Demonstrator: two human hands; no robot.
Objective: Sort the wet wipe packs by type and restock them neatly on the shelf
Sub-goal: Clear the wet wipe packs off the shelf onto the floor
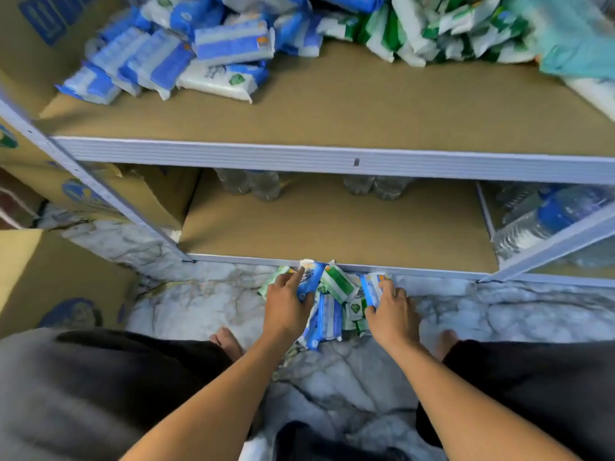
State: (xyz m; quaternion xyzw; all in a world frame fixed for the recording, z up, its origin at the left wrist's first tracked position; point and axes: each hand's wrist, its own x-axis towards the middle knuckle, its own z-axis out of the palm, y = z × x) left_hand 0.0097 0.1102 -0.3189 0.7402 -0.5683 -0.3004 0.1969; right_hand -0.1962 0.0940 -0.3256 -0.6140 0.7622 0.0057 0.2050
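Wet wipe packs (336, 287) gripped between left hand (287, 306) and right hand (392, 312).

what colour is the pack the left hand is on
Blue and white, best seen in the head view: the pack under the left hand.

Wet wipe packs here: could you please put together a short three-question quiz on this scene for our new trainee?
1. True or false: the mixed pile of packs that the left hand and right hand hold lies on the lower shelf.
2. On the upper shelf, the blue packs lie: A) left of the green packs; B) right of them; C) beneath them.
3. What stands at the back of the lower shelf?
Key: 1 false, it lies on the floor; 2 A; 3 clear bottles.
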